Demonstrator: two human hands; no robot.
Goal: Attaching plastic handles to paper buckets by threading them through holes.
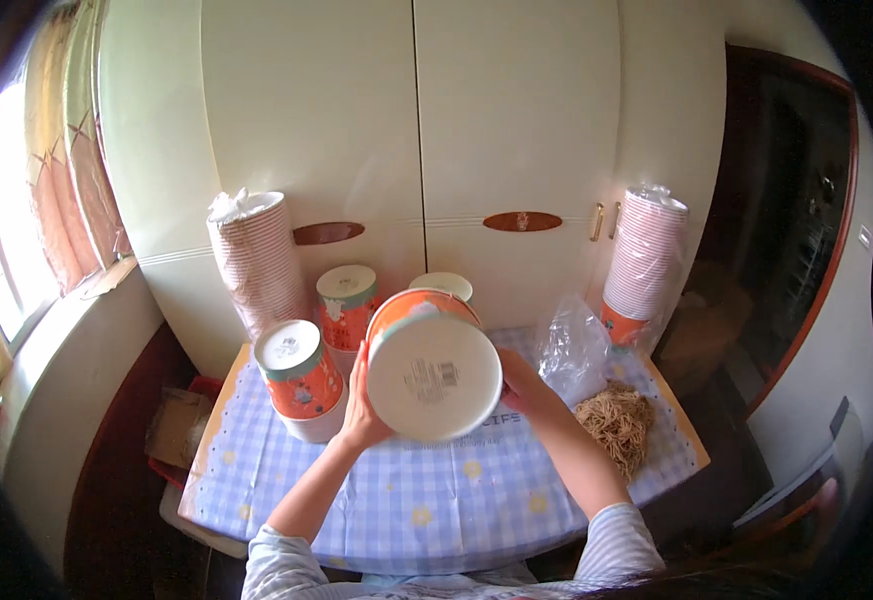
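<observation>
Between my two hands is a large orange paper bucket (433, 378), tilted so its round white base with printing and a barcode faces me. My left hand (360, 408) grips its left side with the fingers wrapped round it. On the right side my right hand (521, 385) holds it, most of its fingers hidden behind the bucket. Beside my left hand stands an upside-down orange paper bucket (301, 385) with a teal band, over white rims. Another upturned bucket (347, 310) stands behind it, and a third (443, 284) is partly hidden by the held one.
Tall plastic-wrapped stacks of paper buckets stand at the back left (256, 260) and back right (646, 255). A crumpled clear bag (571, 350) and a heap of tan strands (616, 425) lie on the right of the checked tablecloth (426, 510). Cream cabinet doors (516, 120) rise behind the table.
</observation>
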